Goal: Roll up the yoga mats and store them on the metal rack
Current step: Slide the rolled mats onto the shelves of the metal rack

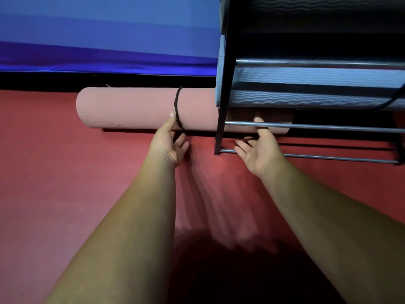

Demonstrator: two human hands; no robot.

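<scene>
My left hand (pixel 168 142) & right hand (pixel 259 151) open, thumbs on mat (pixel 131 108); I'd push it level into rack (pixel 221 102) (mind strap (pixel 177 99)).

Head view, forward and down.

Prob. yoga studio/gym: red floor (pixel 65 194), blue wall (pixel 109 29), metal rack (pixel 317 62) w/ rolled mats (pixel 317 98).

- Both forearms are bare from the lower edge of the view up to the wrists.
- The left hand (pixel 169 142) is bare, with a short, rounded thumbnail showing.
- The right hand (pixel 258 150) is bare too, its palm showing.
</scene>
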